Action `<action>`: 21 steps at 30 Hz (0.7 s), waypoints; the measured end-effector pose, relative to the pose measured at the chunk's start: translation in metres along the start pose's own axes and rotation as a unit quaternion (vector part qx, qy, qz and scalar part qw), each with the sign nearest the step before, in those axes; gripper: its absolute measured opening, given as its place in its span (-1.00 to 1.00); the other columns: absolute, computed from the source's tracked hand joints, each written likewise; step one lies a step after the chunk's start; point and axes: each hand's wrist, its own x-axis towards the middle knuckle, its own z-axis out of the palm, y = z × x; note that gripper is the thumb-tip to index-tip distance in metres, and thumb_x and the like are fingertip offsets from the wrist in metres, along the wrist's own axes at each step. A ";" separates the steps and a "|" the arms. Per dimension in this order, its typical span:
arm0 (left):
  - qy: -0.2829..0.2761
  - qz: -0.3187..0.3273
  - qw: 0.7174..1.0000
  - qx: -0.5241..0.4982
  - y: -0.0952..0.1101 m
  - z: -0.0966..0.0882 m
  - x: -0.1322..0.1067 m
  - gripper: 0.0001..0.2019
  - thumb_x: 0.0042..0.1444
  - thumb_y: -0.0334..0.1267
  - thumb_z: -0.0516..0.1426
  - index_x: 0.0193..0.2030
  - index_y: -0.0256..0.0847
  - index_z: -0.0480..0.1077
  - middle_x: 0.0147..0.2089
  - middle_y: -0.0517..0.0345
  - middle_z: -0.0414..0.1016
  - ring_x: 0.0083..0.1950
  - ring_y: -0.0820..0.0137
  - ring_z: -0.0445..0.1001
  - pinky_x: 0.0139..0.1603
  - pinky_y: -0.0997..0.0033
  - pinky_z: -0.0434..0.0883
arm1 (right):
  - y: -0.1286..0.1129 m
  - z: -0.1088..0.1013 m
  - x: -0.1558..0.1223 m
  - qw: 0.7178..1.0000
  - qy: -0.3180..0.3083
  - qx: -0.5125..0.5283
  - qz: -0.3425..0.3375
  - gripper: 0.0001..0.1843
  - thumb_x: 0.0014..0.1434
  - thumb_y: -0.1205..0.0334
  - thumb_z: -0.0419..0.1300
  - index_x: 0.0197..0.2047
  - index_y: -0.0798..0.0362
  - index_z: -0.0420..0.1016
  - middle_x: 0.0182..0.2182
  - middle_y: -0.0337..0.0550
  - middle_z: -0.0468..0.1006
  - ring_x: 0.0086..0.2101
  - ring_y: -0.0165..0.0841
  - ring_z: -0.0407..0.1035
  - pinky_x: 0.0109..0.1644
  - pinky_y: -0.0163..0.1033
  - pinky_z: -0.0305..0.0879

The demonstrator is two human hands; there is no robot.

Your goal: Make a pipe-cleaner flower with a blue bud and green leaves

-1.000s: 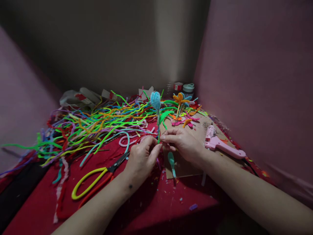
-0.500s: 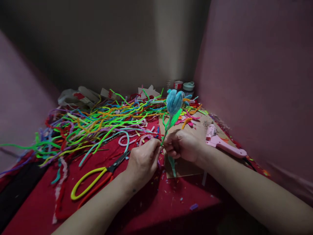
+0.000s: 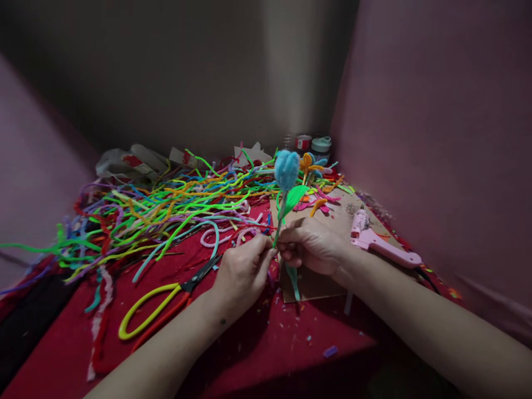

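A pipe-cleaner flower [image 3: 286, 170] stands nearly upright between my hands, with a fuzzy blue head, a thin stem and a bright green leaf [image 3: 296, 200] on its right side. My left hand [image 3: 243, 269] pinches the lower end of the stem between thumb and forefinger. Just to the right, my right hand [image 3: 310, 244] is closed on the same stem, its fingers curled and partly hiding it. Left of my left hand lie scissors [image 3: 152, 313] with one yellow and one red handle, their dark blades pointing away.
A heap of coloured pipe cleaners [image 3: 178, 205] spreads across the back left of the red cloth [image 3: 266, 354]. A pink glue gun [image 3: 384, 250] rests on cardboard [image 3: 320, 288] at right. Behind stand a lidded container [image 3: 321, 145] and a plastic bag [image 3: 114, 164].
The flower's head has swung left and turned a little, uncovering an orange flower shape behind it. Both hands keep their pinch on the stem, almost in place.
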 end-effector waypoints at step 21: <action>-0.035 -0.241 0.896 -0.372 0.011 -0.012 0.008 -0.79 0.05 -0.18 0.13 -0.48 -0.22 0.24 -0.65 0.34 0.24 -0.70 0.57 0.16 -0.70 0.57 0.11 | 0.005 0.002 -0.008 0.945 0.017 -0.189 -0.267 -0.95 -0.07 0.41 0.20 -0.43 0.13 0.44 -0.50 -0.29 0.44 -0.46 -0.51 0.29 -0.37 -0.36 0.22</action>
